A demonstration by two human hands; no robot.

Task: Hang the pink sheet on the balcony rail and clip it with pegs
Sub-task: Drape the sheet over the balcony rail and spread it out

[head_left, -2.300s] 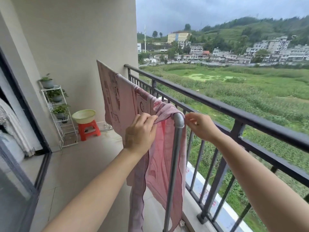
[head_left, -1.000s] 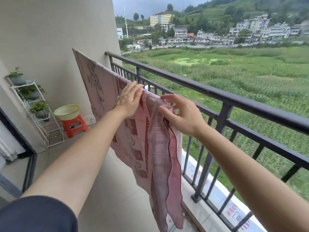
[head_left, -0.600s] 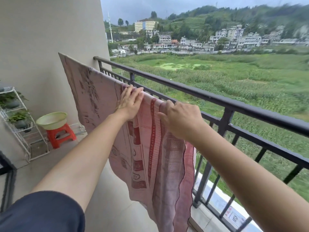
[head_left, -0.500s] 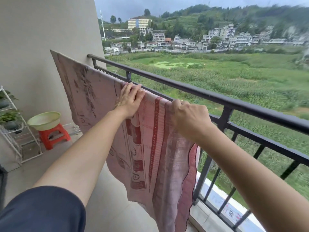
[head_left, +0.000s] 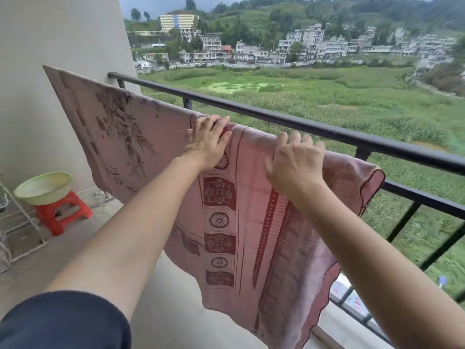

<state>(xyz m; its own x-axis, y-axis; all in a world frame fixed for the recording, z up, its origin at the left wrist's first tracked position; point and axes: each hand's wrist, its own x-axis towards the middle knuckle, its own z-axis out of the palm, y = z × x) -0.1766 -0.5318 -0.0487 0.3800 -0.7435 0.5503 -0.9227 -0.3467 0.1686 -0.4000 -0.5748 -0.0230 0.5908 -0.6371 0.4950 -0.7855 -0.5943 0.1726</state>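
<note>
The pink sheet [head_left: 251,222], patterned in dark red, hangs folded over a bar that it hides, just inside the black balcony rail [head_left: 327,129]. It is spread wide, its right end forming a scalloped corner. My left hand [head_left: 208,144] lies flat on the sheet's top fold with straight fingers. Further right, my right hand [head_left: 294,165] curls its fingers over the top fold and grips the cloth. No pegs are in view.
A pale green basin [head_left: 42,187] sits on a red stool [head_left: 63,212] by the beige wall at the left. Part of a white wire plant rack [head_left: 10,235] shows at the left edge. Beyond the rail lie fields and buildings far below.
The bunched right part of the sheet has been drawn out to the right along the bar. My right hand moved right with it, while my left hand stayed pressed on the top fold.
</note>
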